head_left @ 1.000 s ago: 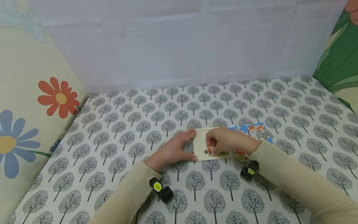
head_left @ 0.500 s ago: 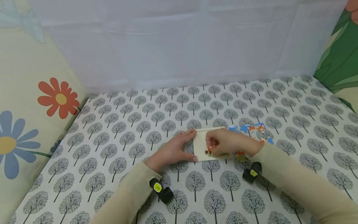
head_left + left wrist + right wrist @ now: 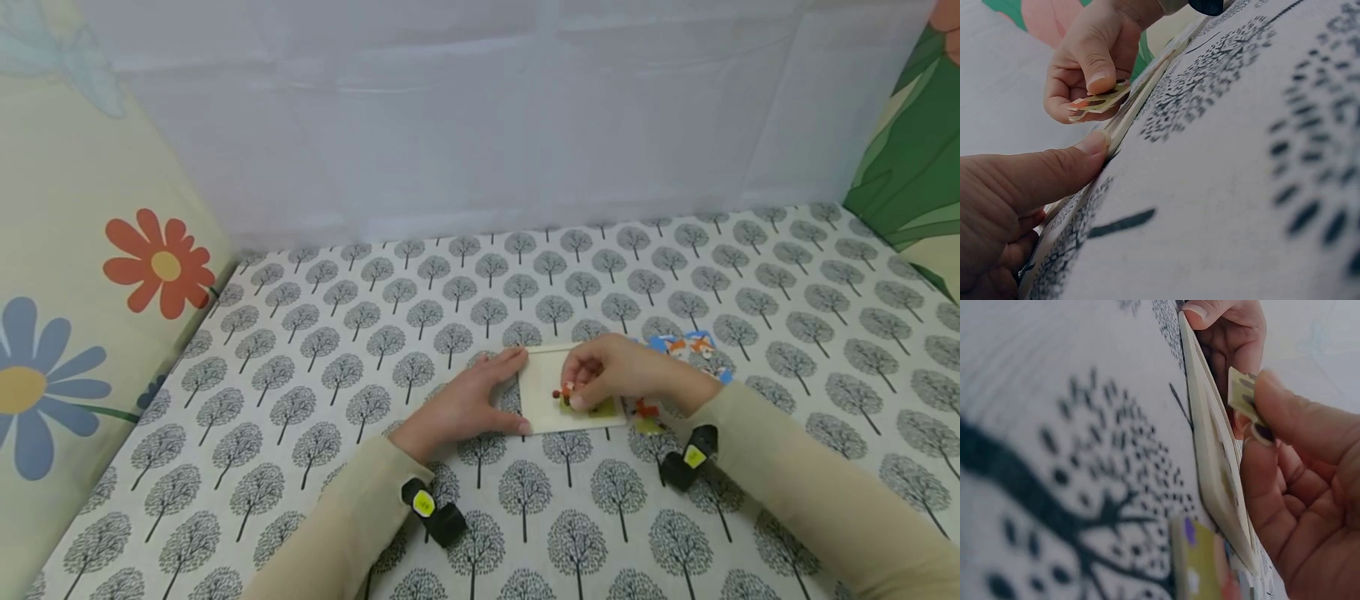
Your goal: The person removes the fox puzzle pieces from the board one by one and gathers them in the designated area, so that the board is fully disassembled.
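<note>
A pale, shallow puzzle tray (image 3: 542, 385) with a raised rim lies on the tree-print cloth. My left hand (image 3: 468, 400) grips its left end, thumb at the near corner and fingertips at the far one. Between thumb and fingers my right hand (image 3: 618, 372) pinches a puzzle piece (image 3: 1244, 394), olive green with dark spots and some orange. It is tilted and held just above the tray. Green printed pieces (image 3: 603, 408) show in the tray's near right part, partly hidden by the right hand.
Loose blue-and-orange fox puzzle pieces (image 3: 693, 346) lie right of the tray, partly behind the right wrist. A green-and-red piece (image 3: 647, 415) lies by the tray's near right corner. A white cloth wall (image 3: 480, 125) rises at the back.
My right hand has risen slightly from the tray and turned, with the puzzle piece in its fingers; its wrist has shifted right. The left hand has stayed in place.
</note>
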### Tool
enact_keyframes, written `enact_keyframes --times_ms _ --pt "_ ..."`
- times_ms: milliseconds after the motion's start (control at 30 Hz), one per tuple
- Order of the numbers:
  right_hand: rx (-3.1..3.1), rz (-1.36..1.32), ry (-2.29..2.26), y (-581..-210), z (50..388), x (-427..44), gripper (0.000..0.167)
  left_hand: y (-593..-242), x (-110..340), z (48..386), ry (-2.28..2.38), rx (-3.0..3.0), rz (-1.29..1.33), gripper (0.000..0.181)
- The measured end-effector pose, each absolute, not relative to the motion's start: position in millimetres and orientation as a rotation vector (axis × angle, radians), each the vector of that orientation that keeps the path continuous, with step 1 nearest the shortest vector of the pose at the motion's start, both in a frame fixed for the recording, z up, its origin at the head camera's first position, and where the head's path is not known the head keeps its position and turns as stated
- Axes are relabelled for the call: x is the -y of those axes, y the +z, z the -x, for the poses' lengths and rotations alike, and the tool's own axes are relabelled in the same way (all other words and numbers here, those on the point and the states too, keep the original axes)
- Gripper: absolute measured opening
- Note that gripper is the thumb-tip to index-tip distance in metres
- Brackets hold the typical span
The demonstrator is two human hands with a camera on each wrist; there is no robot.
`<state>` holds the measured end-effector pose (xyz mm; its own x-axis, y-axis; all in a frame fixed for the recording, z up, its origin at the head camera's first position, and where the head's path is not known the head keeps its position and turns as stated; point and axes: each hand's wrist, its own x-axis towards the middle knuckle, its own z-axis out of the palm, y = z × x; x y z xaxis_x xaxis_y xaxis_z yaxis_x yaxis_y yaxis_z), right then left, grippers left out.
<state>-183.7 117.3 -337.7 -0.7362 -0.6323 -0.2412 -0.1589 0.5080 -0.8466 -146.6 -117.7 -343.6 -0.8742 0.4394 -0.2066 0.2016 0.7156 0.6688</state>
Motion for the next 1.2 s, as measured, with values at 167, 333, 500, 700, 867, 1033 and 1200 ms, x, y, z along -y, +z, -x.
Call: enact_keyframes --times_ms 167,333,500,700,867,1033,1200 --pt "-2.279 0.63 -1.172 -335.5 183.3 -121.4 0.018 -343.0 117.3 146.0 0.949 -2.571 -0.495 0.096" --pt "-2.34 0.622 -1.16 -329.7 179.6 -128.2 0.019 -343.1 117.6 145.8 0.946 -2.572 -0.485 0.096" --pt "-2.336 0.591 -1.232 -326.1 174.8 -136.3 0.02 -343.5 117.8 145.9 0.944 -2.576 -0.49 0.096" --pt "-2.34 0.529 -1.294 -322.2 168.6 -143.7 0.02 -343.4 117.6 145.9 0.938 -2.579 -0.494 0.096" --pt "-2.338 0.537 -1.321 -318.7 165.3 -150.0 0.019 -343.0 117.2 145.7 0.939 -2.578 -0.483 0.096" --pt "-2.25 0.51 -1.389 -316.5 161.3 -157.9 0.022 -342.6 117.1 145.3 0.941 -2.574 -0.477 0.097" --pt "-2.251 0.481 -1.415 -315.8 156.5 -165.5 0.024 -342.6 117.1 145.5 0.923 -2.585 -0.508 0.096"
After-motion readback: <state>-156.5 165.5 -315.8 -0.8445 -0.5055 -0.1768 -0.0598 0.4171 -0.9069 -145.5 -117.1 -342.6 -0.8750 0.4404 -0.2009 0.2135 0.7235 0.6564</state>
